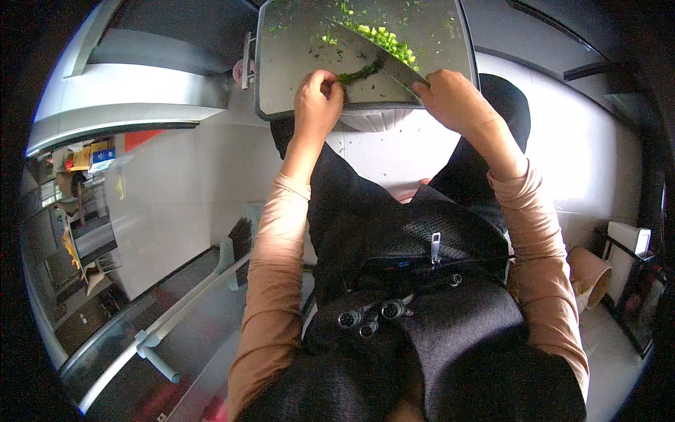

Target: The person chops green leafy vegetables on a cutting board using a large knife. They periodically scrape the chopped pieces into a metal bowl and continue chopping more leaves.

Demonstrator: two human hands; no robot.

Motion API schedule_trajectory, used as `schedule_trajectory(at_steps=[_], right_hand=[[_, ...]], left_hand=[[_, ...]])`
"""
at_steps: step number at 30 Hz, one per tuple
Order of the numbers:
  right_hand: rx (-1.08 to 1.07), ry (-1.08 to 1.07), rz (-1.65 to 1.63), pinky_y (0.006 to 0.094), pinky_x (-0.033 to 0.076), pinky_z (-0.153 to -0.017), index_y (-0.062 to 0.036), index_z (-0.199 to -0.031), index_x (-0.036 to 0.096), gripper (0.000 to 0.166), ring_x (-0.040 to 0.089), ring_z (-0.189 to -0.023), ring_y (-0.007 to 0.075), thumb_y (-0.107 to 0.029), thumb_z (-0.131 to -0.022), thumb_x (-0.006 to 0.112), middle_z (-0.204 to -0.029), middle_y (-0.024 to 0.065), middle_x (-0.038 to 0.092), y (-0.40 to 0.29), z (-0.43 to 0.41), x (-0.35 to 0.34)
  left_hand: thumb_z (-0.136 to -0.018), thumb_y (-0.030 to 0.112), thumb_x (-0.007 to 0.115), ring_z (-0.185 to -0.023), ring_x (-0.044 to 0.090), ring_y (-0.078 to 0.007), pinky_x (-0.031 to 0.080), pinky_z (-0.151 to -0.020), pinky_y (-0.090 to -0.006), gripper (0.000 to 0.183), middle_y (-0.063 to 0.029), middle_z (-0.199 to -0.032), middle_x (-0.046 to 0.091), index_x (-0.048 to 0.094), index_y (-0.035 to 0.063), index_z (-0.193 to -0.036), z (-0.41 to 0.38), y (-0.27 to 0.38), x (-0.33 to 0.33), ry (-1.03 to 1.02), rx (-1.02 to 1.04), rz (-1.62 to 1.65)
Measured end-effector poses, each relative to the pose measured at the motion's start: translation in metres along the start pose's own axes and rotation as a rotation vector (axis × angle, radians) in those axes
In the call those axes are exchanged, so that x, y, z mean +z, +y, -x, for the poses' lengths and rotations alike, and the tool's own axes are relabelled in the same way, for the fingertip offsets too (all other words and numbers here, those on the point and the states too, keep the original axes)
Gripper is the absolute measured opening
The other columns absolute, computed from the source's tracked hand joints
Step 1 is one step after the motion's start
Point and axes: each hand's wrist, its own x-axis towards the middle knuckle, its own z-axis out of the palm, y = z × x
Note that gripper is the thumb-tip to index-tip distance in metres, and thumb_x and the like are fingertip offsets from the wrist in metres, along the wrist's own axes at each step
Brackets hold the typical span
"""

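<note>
A grey cutting board [295,58] with a dark rim lies in front of my knees. My right hand [453,97] grips a kitchen knife [390,66], its broad blade slanting up and left across the board. Chopped green pieces [387,42] lie in a row along the blade's far side, with small green flecks scattered around. My left hand [319,100] pinches one end of a dark green stalk [361,73] at the board's near edge; the stalk's other end lies close to the blade.
Below the board a whitish ribbed container [374,120] partly shows, with green flecks on the floor tiles [390,153]. A long pale pole [184,306] slants at lower left. A tan bin [590,277] and a black rack [627,311] stand at right.
</note>
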Motion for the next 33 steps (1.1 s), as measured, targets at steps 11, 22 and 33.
schedule_trajectory(at_steps=[11, 22, 33], right_hand=[[-0.044, -0.018, 0.086, 0.0447, 0.051, -0.063, 0.0070, -0.073, 0.062, 0.040, 0.061, -0.068, 0.0422, -0.024, -0.093, 0.046, -0.068, 0.0261, 0.059, 0.007, -0.003, 0.007], [0.039, -0.027, 0.006, 0.0449, 0.050, -0.065, 0.0082, -0.079, 0.063, 0.036, 0.061, -0.070, 0.0421, -0.022, -0.091, 0.047, -0.071, 0.0274, 0.060, -0.002, 0.002, -0.002], [-0.037, 0.128, -0.077, 0.0483, 0.050, -0.069, 0.0045, -0.075, 0.064, 0.038, 0.061, -0.071, 0.0431, -0.027, -0.088, 0.049, -0.070, 0.0279, 0.060, 0.003, 0.001, -0.014]], left_hand=[[-0.081, 0.008, 0.061, -0.069, 0.060, -0.0109, 0.048, -0.066, -0.0256, 0.011, -0.0062, -0.078, 0.067, 0.064, 0.0004, -0.089, -0.020, 0.022, 0.024, 0.095, -0.206, 0.398], [-0.071, 0.004, 0.065, -0.077, 0.060, -0.0332, 0.048, -0.071, -0.0391, 0.011, -0.0154, -0.083, 0.061, 0.063, 0.0007, -0.081, -0.018, 0.024, 0.049, 0.155, 0.128, 0.054], [-0.070, 0.002, 0.066, -0.080, 0.057, -0.0308, 0.048, -0.070, -0.0400, 0.009, -0.0118, -0.084, 0.059, 0.062, 0.0026, -0.077, -0.019, 0.014, 0.062, 0.200, 0.328, -0.014]])
